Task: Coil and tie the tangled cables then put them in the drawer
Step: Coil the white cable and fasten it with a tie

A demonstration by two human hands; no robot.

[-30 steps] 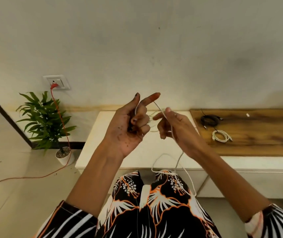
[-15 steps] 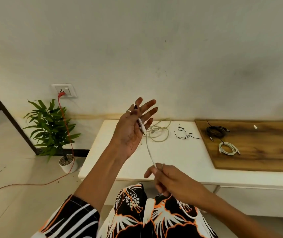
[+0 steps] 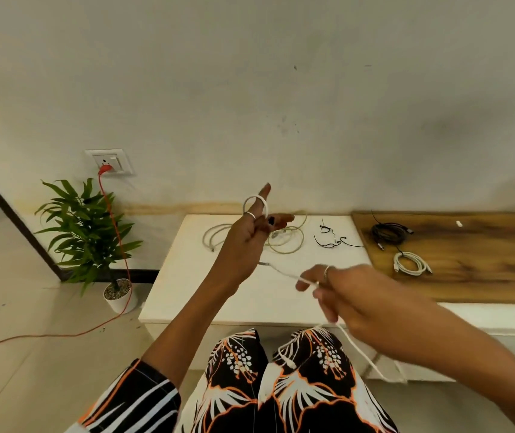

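Observation:
My left hand (image 3: 247,242) is raised over the white table (image 3: 187,292), one finger pointing up with a loop of the thin white cable (image 3: 284,273) wound around the fingers. My right hand (image 3: 343,295) pinches the same cable lower and to the right; the cable runs taut between the hands, and its free end hangs down over my lap. A loose cream cable (image 3: 284,242) lies tangled on the table behind my left hand. A thin black cable (image 3: 331,237) lies right of it. No drawer is in view.
A wooden board (image 3: 475,264) at the right holds a coiled black cable (image 3: 389,232) and a coiled white cable (image 3: 409,264). At the left, a potted plant (image 3: 90,226) stands on the floor, and an orange cord (image 3: 115,220) runs from the wall socket (image 3: 109,160) across the floor.
My left hand closed from spread fingers and now carries a loop of the white cable. My right hand moved to the right, drawing the cable out sideways.

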